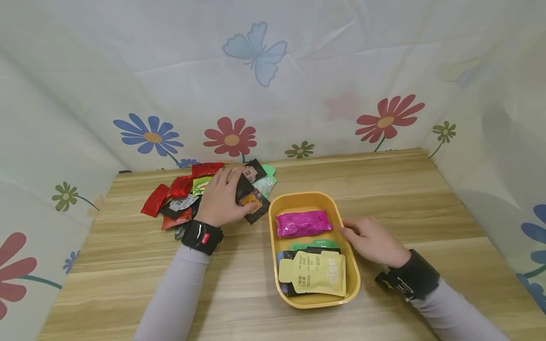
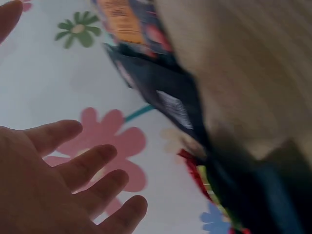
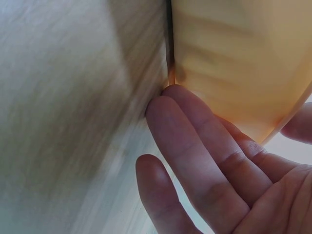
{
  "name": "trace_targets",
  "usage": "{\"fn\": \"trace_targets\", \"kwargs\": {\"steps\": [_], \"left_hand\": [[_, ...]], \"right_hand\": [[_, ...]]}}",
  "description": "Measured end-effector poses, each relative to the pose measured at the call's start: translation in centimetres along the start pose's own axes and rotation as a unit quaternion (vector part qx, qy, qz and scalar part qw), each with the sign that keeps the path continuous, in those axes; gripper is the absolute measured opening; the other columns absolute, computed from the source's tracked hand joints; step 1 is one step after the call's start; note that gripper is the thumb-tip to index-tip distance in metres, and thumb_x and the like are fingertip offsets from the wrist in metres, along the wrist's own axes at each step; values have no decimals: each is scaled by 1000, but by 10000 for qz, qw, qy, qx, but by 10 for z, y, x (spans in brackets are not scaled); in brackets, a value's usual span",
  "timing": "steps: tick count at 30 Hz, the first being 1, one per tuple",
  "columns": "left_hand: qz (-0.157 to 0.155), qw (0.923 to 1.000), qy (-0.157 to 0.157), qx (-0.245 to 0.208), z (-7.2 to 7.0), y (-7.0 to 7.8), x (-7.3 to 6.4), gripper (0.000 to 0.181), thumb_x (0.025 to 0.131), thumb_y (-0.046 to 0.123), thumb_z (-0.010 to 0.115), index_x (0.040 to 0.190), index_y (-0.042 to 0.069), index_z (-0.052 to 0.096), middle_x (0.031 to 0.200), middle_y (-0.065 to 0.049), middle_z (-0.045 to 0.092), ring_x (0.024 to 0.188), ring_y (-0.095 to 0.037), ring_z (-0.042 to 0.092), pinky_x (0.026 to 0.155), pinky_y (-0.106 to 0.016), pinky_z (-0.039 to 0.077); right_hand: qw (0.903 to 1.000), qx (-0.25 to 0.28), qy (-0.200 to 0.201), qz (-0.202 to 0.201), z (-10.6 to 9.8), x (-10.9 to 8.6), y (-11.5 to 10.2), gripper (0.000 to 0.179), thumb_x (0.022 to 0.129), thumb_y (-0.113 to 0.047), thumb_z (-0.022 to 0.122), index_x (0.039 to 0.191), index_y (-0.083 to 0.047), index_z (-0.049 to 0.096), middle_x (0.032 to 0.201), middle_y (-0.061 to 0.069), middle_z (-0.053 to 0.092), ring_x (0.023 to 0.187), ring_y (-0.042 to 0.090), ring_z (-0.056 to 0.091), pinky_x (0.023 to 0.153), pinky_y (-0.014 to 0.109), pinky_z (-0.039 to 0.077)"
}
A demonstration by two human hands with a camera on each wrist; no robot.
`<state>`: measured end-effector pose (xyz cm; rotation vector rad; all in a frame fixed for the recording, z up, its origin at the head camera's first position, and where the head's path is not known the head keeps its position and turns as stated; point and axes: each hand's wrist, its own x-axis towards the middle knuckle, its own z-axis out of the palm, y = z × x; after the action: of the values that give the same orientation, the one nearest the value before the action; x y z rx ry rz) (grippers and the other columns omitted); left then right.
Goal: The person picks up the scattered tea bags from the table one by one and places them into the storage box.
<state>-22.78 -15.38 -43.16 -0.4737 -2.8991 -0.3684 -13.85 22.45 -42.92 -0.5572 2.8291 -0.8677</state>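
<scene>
My left hand (image 1: pixel 219 199) lies over a heap of small sachets, its fingers outstretched and its thumb over a black sachet with an orange print (image 1: pixel 257 204). In the left wrist view the fingers (image 2: pixel 100 165) are spread, with dark sachets (image 2: pixel 170 97) beside them. My right hand (image 1: pixel 375 240) holds the right side of a yellow plastic bin (image 1: pixel 356 284), thumb at the rim and fingertips (image 3: pixel 163 109) low on its outer wall. Inside the bin lie a magenta packet (image 1: pixel 304 223) and a pale yellow bottle-shaped sachet (image 1: pixel 315 273), over green and dark sachets.
Red sachets (image 1: pixel 155 201), a green-yellow sachet (image 1: pixel 199 186) and a pale green pouch (image 1: pixel 266 183) are among the heap at the back left. The wooden table (image 1: pixel 405 189) meets a white cloth (image 1: pixel 320 94) printed with flowers at its back and sides.
</scene>
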Motion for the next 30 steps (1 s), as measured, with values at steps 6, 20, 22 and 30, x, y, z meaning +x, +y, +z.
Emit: {"fn": "trace_targets", "kwargs": {"steps": [6,20,22,30], "left_hand": [[-376,9980,-501,2,12,-17,3,103,76,69,62,157,11,35,157,-23,33,145,-44,26,114,-62,22],[-517,9945,-894,202,16,-21,5,96,80,54,67,158,9,32,145,-21,45,139,-40,35,114,-56,25],[-505,9947,-869,219,17,-21,5,96,80,53,69,157,7,34,144,-21,46,137,-40,37,114,-54,27],[-401,9964,-695,257,20,-19,7,97,75,49,73,152,1,39,138,-21,48,130,-37,43,111,-49,33]], "right_hand": [[10000,6,9,-3,0,0,-1,39,101,-33,50,119,-6,72,76,-6,57,70,11,51,65,30,43],[10000,-18,-47,72,-1,0,-2,41,101,-33,49,121,-4,70,74,-6,55,70,12,50,63,29,42],[10000,-28,-44,62,-1,0,-2,42,101,-33,49,121,-4,70,72,-6,53,69,11,50,63,29,42],[10000,-42,-37,56,0,0,-1,40,101,-33,49,120,-5,71,74,-6,55,70,12,50,64,30,42]]}}
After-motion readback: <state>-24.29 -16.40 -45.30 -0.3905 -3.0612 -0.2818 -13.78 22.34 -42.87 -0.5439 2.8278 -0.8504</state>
